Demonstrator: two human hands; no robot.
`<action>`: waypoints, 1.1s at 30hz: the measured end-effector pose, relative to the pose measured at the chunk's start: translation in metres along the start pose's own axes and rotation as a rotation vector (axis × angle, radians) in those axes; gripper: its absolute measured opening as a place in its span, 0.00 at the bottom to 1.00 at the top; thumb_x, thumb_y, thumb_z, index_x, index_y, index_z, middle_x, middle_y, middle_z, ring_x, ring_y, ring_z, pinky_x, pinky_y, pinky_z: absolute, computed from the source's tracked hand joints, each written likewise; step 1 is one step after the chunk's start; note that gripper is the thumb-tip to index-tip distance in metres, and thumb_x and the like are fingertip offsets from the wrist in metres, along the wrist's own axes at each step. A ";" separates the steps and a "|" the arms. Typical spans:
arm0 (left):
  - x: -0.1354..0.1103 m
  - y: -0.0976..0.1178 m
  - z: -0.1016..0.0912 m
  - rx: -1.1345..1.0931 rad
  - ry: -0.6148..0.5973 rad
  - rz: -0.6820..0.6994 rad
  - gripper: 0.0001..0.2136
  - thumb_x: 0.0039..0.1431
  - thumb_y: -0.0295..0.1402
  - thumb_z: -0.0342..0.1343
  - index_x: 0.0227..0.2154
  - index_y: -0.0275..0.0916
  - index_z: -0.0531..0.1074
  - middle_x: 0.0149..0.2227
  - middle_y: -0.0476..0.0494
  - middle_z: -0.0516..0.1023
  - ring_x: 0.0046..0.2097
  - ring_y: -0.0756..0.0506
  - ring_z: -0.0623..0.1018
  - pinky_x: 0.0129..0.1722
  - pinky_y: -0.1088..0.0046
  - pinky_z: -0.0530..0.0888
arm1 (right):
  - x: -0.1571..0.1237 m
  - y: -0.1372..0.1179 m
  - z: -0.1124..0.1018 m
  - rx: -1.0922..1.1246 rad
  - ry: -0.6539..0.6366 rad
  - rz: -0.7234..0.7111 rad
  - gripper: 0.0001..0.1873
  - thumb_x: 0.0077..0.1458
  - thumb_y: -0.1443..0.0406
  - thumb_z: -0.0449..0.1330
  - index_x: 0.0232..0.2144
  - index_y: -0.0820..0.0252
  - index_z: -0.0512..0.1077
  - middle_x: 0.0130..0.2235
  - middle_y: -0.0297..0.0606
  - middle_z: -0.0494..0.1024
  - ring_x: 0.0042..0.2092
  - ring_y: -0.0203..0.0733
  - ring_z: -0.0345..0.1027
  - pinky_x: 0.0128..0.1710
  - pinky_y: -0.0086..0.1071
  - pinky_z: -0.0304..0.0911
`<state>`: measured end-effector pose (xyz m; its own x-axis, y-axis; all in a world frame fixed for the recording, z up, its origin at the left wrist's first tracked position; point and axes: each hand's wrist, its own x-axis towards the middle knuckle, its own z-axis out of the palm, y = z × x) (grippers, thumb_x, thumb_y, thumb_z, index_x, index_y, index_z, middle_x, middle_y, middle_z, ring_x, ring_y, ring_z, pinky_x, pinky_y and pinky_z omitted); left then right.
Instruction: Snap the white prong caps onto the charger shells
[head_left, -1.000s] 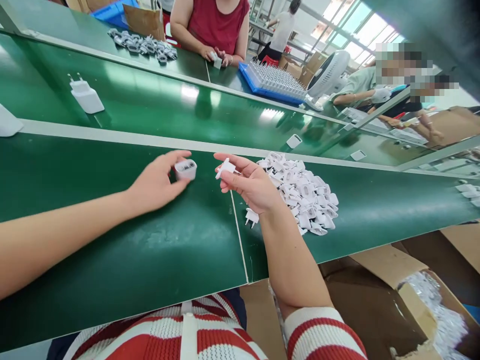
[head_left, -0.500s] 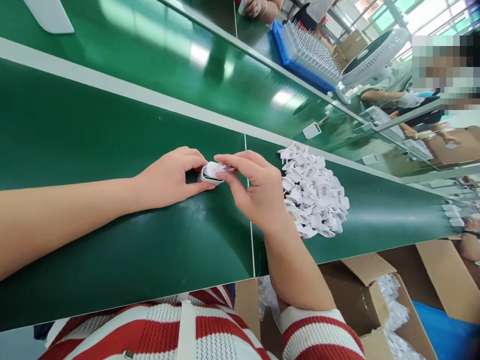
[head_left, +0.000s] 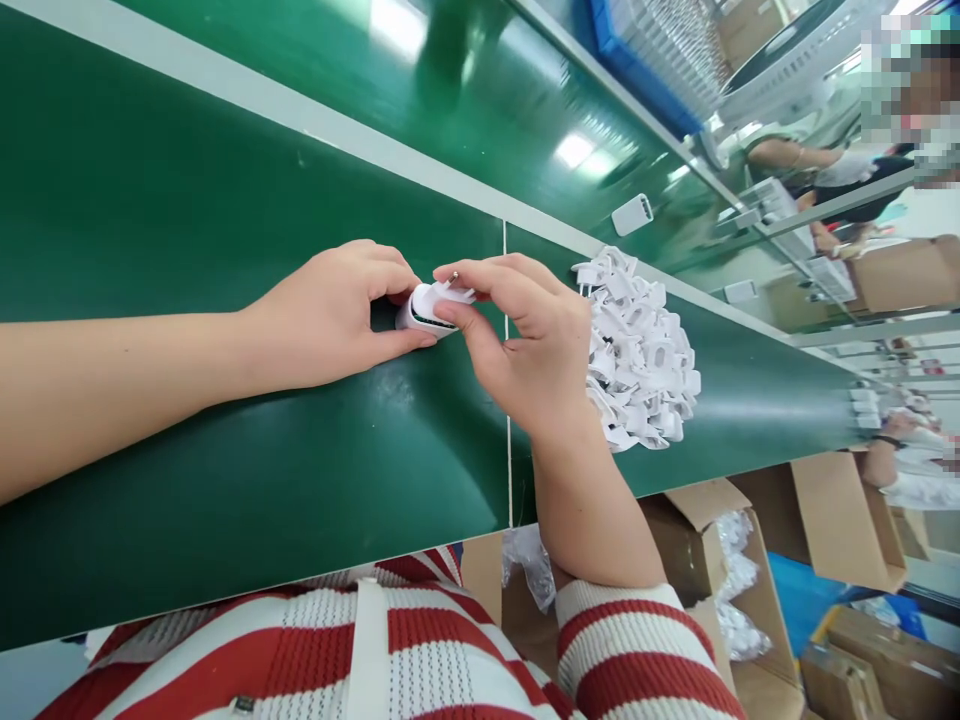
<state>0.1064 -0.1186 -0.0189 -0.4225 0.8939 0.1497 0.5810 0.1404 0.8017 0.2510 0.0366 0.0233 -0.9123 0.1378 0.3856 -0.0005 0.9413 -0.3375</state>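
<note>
On the green bench (head_left: 225, 480), one white charger shell (head_left: 420, 312) sits pinched in the left hand (head_left: 330, 315); the right hand (head_left: 536, 345) clamps one plug piece (head_left: 452, 293) onto it. One heap of plug pieces (head_left: 641, 350) lies just right; bare room lies left.

The left hand (head_left: 337, 315) grips a white shell (head_left: 420, 310) on the green counter (head_left: 225, 480); the right hand (head_left: 525, 340) presses a plug piece (head_left: 452, 292) onto it. A pile of pieces (head_left: 641, 350) lies at 3 o'clock.
</note>
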 end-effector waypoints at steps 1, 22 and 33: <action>0.000 0.001 0.000 -0.003 0.000 -0.004 0.18 0.57 0.54 0.61 0.38 0.44 0.79 0.43 0.43 0.79 0.51 0.35 0.76 0.49 0.58 0.74 | 0.000 0.000 0.001 -0.010 -0.001 -0.008 0.13 0.68 0.65 0.56 0.49 0.48 0.77 0.47 0.38 0.82 0.50 0.47 0.76 0.51 0.45 0.75; 0.001 0.000 0.002 0.024 0.005 0.035 0.17 0.59 0.51 0.58 0.34 0.42 0.78 0.38 0.44 0.77 0.47 0.36 0.77 0.44 0.61 0.72 | 0.004 -0.022 -0.003 -0.134 0.013 0.049 0.12 0.66 0.68 0.57 0.41 0.51 0.80 0.39 0.38 0.80 0.41 0.44 0.75 0.40 0.37 0.70; 0.001 -0.002 0.005 0.044 0.036 0.065 0.17 0.60 0.50 0.57 0.30 0.40 0.76 0.37 0.44 0.77 0.44 0.39 0.77 0.39 0.64 0.72 | 0.001 -0.018 -0.003 -0.031 0.072 -0.002 0.11 0.65 0.69 0.59 0.43 0.51 0.80 0.39 0.37 0.80 0.41 0.44 0.74 0.41 0.39 0.70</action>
<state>0.1088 -0.1156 -0.0231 -0.4071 0.8860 0.2219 0.6379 0.1018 0.7634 0.2515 0.0207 0.0320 -0.8803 0.1572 0.4477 0.0116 0.9504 -0.3109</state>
